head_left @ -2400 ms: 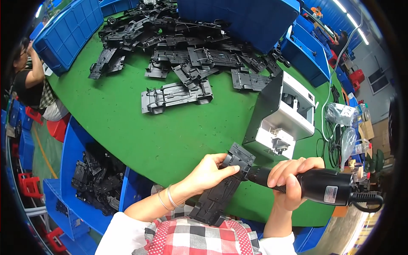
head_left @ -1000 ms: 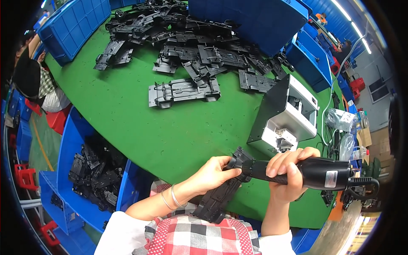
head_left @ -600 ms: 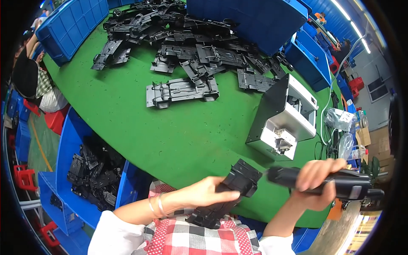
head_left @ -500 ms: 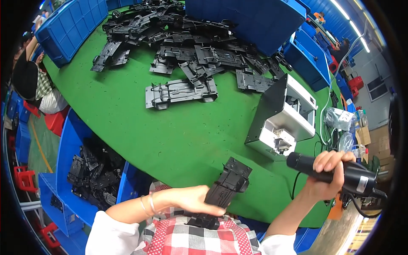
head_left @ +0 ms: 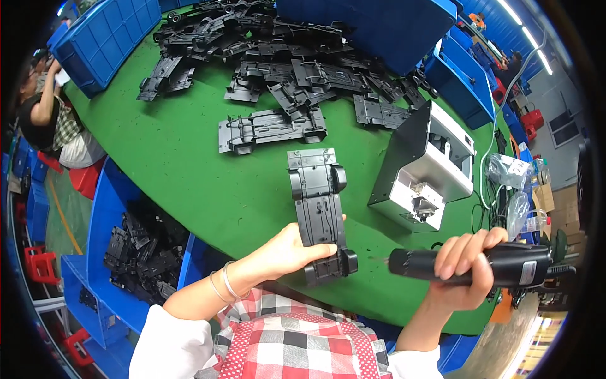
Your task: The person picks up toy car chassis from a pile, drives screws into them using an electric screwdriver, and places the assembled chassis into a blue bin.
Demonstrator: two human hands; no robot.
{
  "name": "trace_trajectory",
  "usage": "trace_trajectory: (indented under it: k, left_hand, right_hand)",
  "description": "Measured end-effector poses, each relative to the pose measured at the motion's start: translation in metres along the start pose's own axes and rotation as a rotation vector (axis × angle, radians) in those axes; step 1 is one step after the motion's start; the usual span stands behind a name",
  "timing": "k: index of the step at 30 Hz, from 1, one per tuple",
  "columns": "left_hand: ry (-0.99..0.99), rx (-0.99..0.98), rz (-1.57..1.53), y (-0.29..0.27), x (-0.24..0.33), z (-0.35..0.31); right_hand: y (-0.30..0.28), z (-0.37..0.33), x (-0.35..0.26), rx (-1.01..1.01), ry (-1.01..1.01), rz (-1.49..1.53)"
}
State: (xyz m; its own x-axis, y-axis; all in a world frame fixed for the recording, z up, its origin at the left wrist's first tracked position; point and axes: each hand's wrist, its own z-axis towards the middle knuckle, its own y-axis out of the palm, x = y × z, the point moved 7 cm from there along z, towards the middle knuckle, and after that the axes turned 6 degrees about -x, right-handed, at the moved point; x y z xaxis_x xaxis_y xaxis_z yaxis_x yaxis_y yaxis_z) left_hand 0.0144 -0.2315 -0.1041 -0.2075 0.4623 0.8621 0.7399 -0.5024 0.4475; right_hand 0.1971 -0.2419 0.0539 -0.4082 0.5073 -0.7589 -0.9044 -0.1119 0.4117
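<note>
My left hand (head_left: 291,252) grips a black plastic toy car chassis (head_left: 319,211) near its close end, thumb across the top. The part stands lengthwise away from me, wheel arches at both ends. In my right hand (head_left: 466,262) is a black corded electric screwdriver (head_left: 420,263), held sideways with fingers wrapped round its body. Its thin bit points left toward the near end of the chassis, with a gap between them. Beyond the screwdriver stands a white and black screw feeder (head_left: 435,170). Another chassis (head_left: 271,129) lies flat past the held one.
A heap of black chassis parts (head_left: 252,76) covers the table's far side. Blue crates (head_left: 110,44) stand around it. Below the left table edge, a blue bin (head_left: 107,208) holds more black parts. Cables and plastic bags (head_left: 508,170) lie at the right. A person (head_left: 53,120) sits far left.
My left hand has raised the chassis away from my lap and turned it more upright over the table. My right hand has brought the screwdriver left, closer to the chassis.
</note>
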Motion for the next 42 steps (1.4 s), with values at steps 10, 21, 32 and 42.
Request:
trace_trajectory:
  k: [10, 21, 32, 42]
  left_hand:
    - [0.009, 0.006, -0.072, 0.004, -0.003, 0.008]
    - [-0.100, -0.252, -0.110, 0.027, -0.006, -0.001]
    - [-0.060, 0.033, -0.038, 0.007, -0.009, 0.010]
    - [0.007, 0.079, -0.126, 0.014, -0.001, 0.016]
  right_hand:
    - [0.021, -0.023, 0.029, -0.107, 0.127, -0.092]
    - [-0.001, -0.002, -0.004, -0.269, -0.040, 0.120]
    - [-0.035, 0.035, -0.001, 0.162, -0.077, -0.437]
    - [0.015, -0.016, 0.029, -0.066, 0.094, -0.052]
